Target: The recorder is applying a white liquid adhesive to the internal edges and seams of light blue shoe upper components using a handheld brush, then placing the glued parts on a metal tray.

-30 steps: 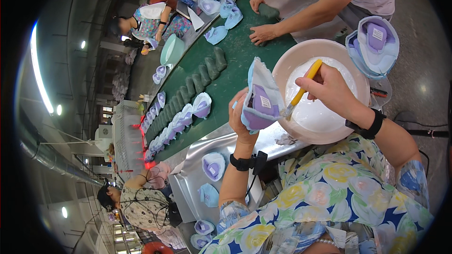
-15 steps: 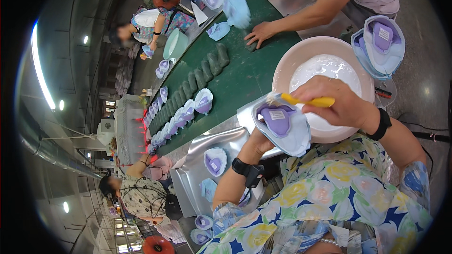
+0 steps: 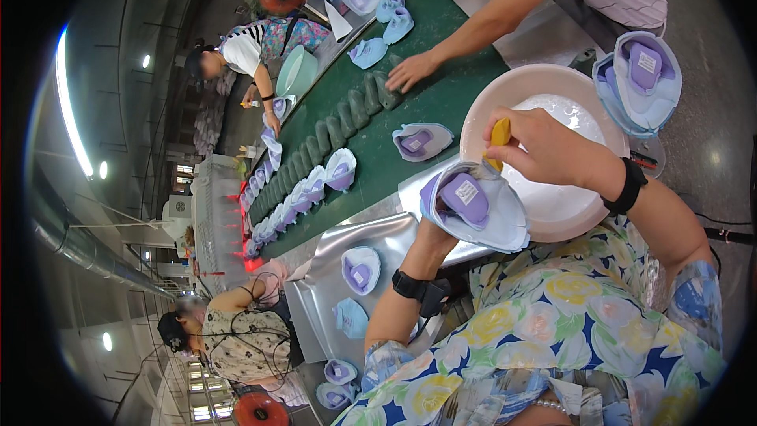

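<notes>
My left hand [image 3: 438, 240] holds up a pale blue shoe upper [image 3: 505, 213] from below, its fingers partly hidden behind it. A purple inner piece with a white label faces up inside. My right hand [image 3: 550, 146] is closed round a yellow-handled brush [image 3: 500, 140], held nearly upright with its lower end at the upper's far rim. Behind that hand stands a pale pink basin [image 3: 482, 88] holding white liquid [image 3: 544, 203]. Another upper [image 3: 423, 143] lies on the green belt [image 3: 441, 31], just beyond the one I hold.
Nested uppers [image 3: 662, 83] sit right of the basin. Dark grey foot-shaped pieces [image 3: 339, 126] and purple-blue uppers [image 3: 315, 183] line the belt. More uppers [image 3: 360, 270] lie on the metal-covered surface at left. A co-worker's hand [image 3: 412, 71] reaches over the belt; other people work at left.
My right hand has turned the brush from level to nearly upright. An upper now lies on the belt nearby. The co-worker's hand has moved left to the dark pieces.
</notes>
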